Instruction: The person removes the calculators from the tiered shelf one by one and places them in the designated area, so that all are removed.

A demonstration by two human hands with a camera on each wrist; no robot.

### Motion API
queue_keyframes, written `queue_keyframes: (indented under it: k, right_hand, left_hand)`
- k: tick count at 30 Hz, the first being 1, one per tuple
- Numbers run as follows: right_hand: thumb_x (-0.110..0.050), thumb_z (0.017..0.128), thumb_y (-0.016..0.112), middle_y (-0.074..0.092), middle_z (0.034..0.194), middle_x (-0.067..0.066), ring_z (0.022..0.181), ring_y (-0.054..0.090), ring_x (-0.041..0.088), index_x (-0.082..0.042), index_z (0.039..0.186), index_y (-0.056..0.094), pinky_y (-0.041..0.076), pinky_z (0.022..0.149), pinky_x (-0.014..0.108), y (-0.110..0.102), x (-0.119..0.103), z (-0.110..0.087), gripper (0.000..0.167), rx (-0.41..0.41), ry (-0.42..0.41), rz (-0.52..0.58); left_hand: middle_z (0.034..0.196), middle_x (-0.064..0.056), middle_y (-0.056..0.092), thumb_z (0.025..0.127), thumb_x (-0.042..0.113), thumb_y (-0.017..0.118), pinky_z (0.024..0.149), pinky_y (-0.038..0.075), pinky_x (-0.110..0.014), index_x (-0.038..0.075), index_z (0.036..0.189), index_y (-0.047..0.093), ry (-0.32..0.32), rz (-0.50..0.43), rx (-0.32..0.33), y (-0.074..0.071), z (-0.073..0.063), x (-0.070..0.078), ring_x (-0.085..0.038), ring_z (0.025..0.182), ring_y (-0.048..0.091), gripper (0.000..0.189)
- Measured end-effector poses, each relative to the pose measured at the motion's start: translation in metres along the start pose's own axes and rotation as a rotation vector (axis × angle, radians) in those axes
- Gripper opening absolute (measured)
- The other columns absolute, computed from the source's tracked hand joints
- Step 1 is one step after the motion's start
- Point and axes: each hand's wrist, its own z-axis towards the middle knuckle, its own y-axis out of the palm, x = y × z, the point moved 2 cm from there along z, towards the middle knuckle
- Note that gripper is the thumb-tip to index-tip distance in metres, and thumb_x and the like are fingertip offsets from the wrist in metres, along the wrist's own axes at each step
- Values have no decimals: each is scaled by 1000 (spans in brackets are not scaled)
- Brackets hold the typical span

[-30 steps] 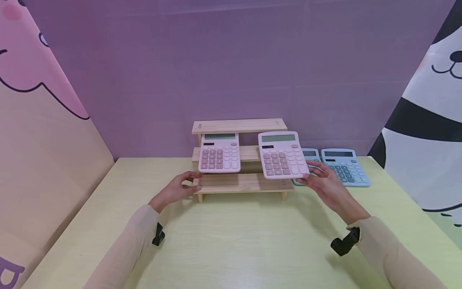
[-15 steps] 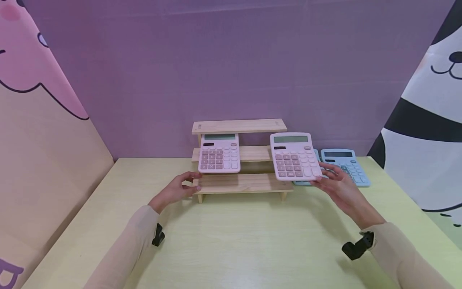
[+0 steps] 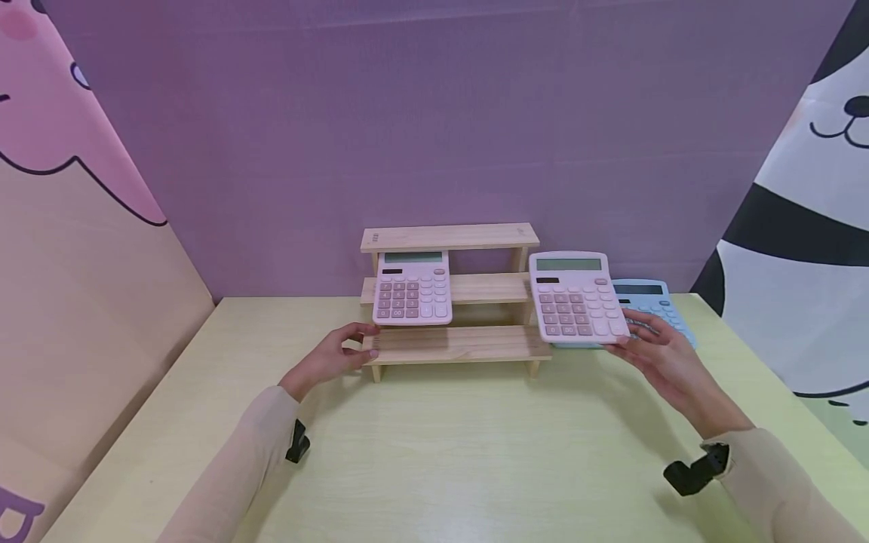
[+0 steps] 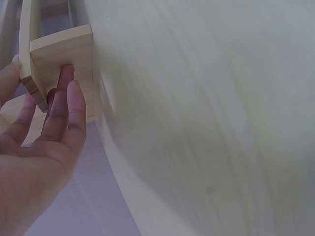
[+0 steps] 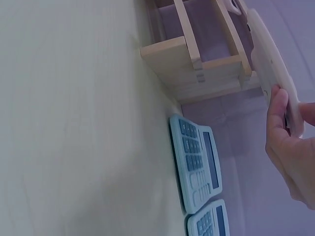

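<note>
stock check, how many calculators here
4: a pink calculator on the rack, another pink one in the right hand, a blue one and its neighbour on the table; others possibly hidden.

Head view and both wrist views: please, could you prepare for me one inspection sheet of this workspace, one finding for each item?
Surface: pale tabletop with faint wood grain.
Job's things: three-tier wooden rack; one pink calculator on its left part, bearing shelf unclear; another pink calculator held in the air; two blue calculators side by side on the table, right of the rack.
Clutter: nothing seen.
Grippers: left hand grips the lowest shelf's left end; right hand pinches the held calculator near its lower right corner.
Cables: nothing seen.
Surroundings: purple backdrop behind; cartoon panels on both sides.
</note>
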Motion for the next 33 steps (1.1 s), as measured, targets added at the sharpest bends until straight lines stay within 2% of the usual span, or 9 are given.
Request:
queue_keyframes:
  k: [7,13,18,27,33]
  right_hand:
    - [15,91,36,58,109,5,95,63,18,-6,123,38,53,83,29,-12,-2,-8,38,-39,-24,61]
    - [16,91,33,59,109,8,96,63,21,-6,122,43,53,84,32,-23,-2,-15,40,-69,-27,106]
    - [15,91,35,59,109,6,96,63,20,-8,123,42,53,84,31,-30,0,-21,40,-58,2,96]
    - [15,91,33,59,108,7,96,62,20,-8,122,44,52,85,31,-40,4,-30,40,-71,20,86]
    - [14,92,35,58,108,5,96,62,18,-10,121,47,53,85,30,-45,7,-35,40,-58,63,47]
  left_hand:
    - [126,-17,41,87,20,62,81,54,-35,10,131,44,14,10,-6,-1,-1,0,-26,96,58,49]
    - [125,-15,42,87,21,63,80,54,-34,11,131,45,-6,9,4,0,0,-1,-25,96,58,49]
    - [125,-14,43,86,22,64,79,54,-33,14,129,46,-9,14,9,1,1,-1,-24,94,58,48]
    - [125,-16,42,87,22,63,79,54,-32,10,132,44,9,24,0,0,0,0,-25,95,57,51]
    - [126,-17,42,87,20,62,79,54,-33,7,132,43,9,26,-7,0,-4,6,-25,96,57,50]
